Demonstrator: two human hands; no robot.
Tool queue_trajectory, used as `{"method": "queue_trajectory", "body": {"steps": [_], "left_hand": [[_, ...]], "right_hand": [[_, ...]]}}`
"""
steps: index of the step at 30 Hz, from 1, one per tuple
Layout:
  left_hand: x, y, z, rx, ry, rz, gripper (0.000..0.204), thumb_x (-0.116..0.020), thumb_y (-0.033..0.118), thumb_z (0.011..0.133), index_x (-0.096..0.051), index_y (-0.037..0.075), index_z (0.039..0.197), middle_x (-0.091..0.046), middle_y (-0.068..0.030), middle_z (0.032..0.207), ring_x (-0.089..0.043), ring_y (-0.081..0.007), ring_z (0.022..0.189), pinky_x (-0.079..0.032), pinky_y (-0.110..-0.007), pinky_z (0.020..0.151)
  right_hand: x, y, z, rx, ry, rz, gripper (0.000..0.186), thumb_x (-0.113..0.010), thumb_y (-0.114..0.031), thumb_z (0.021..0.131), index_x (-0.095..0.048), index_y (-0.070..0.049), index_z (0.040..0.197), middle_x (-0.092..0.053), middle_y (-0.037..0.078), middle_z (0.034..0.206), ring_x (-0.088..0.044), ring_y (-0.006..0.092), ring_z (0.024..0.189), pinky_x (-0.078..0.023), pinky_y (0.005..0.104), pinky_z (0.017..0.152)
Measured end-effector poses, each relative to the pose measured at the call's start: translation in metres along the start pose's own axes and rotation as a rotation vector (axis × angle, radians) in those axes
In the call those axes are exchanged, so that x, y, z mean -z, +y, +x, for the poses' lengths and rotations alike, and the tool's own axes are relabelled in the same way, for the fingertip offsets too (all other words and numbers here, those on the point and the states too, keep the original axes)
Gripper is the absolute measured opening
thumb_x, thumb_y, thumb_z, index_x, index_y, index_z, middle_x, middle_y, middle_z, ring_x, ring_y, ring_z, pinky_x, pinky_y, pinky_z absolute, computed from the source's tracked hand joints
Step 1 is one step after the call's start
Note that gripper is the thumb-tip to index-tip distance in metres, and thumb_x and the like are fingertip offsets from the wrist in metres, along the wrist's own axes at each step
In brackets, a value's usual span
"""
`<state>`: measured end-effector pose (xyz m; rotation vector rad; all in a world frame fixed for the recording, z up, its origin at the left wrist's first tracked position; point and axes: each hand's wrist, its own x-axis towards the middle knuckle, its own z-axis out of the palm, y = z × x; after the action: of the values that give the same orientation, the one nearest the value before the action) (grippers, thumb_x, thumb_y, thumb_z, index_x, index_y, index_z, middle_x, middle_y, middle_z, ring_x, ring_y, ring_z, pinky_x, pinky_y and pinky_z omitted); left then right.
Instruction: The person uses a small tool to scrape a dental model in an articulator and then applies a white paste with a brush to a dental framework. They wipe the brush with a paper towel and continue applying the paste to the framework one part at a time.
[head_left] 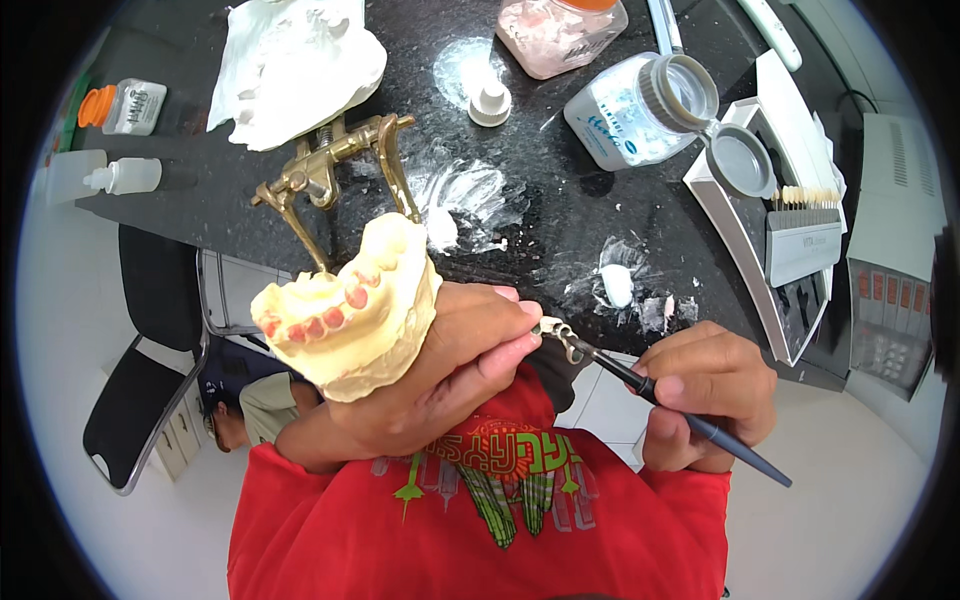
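My left hand [440, 360] is closed, its thumb and forefinger pinching a small tooth-coloured dental piece [549, 325] that sticks out past the fingertips. In my right hand [705, 395], a slim dark-handled dental instrument [725, 440] is held like a pen. Its metal end touches or nearly touches the small piece; the exact contact is too small to tell. Over my left wrist sits a yellow plaster dental cast [375, 345] with several reddish teeth. The cast joins a brass articulator [315, 180], whose other side carries a white plaster block [300, 75].
Jars of pink powder [555, 40] and of white-blue contents [625, 115], its lid flipped back, stand at the back. A tooth shade guide [803, 245] lies at right, small bottles [130, 177] at left. White powder smears the dark counter [560, 215]. Another person [250, 410] is at lower left.
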<state>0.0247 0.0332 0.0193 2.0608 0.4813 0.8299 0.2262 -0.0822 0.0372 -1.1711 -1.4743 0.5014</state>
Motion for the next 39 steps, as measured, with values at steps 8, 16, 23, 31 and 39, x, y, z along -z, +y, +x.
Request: {"method": "queue_trajectory", "body": {"steps": [8,16,23,31,39], "left_hand": [[0.002,0.0,0.0,-0.009,-0.031,0.025,0.034,-0.076,-0.002,0.074,-0.063,0.003,0.105,-0.069,-0.0085,0.095,-0.069,-0.0243,0.088,-0.052,-0.032,0.076],[0.0,-0.002,-0.004,0.012,-0.023,-0.021,0.037,-0.076,0.001,0.076,-0.063,0.005,0.11,-0.069,-0.0057,0.101,-0.068,-0.0233,0.092,-0.05,-0.035,0.081],[0.004,0.003,0.004,-0.021,-0.045,0.022,0.032,-0.074,-0.009,0.072,-0.064,0.001,0.101,-0.069,-0.0119,0.092,-0.07,-0.025,0.087,-0.055,-0.03,0.069],[0.004,0.002,0.004,-0.033,-0.041,0.036,0.032,-0.075,-0.008,0.071,-0.065,0.001,0.1,-0.069,-0.0116,0.091,-0.07,-0.0248,0.086,-0.055,-0.029,0.068],[0.004,0.003,0.003,-0.038,-0.046,0.078,0.03,-0.076,-0.009,0.07,-0.065,0.0,0.097,-0.068,-0.0122,0.09,-0.07,-0.0266,0.084,-0.057,-0.031,0.07]], "right_hand": [[-0.002,0.002,0.003,0.029,-0.032,-0.019,0.032,-0.077,0.005,0.064,-0.064,0.0,0.093,-0.065,0.01,0.077,-0.067,0.0224,0.061,-0.054,0.0283,0.052],[-0.003,0.0,0.004,0.021,-0.054,-0.05,0.033,-0.077,0.005,0.064,-0.064,0.0,0.094,-0.065,0.01,0.077,-0.067,0.0217,0.061,-0.054,0.0283,0.052],[-0.005,-0.002,0.004,0.02,-0.043,-0.092,0.033,-0.075,0.006,0.064,-0.065,0.0,0.094,-0.064,0.009,0.076,-0.066,0.0211,0.061,-0.054,0.0279,0.052],[-0.004,-0.001,0.002,0.015,-0.02,-0.085,0.034,-0.075,0.005,0.062,-0.064,-0.001,0.093,-0.064,0.008,0.075,-0.066,0.0206,0.059,-0.054,0.0278,0.051],[-0.001,0.002,0.001,0.04,0.019,0.029,0.024,-0.072,0.003,0.069,-0.063,0.003,0.092,-0.063,0.013,0.076,-0.064,0.0211,0.057,-0.054,0.0277,0.049]]}}
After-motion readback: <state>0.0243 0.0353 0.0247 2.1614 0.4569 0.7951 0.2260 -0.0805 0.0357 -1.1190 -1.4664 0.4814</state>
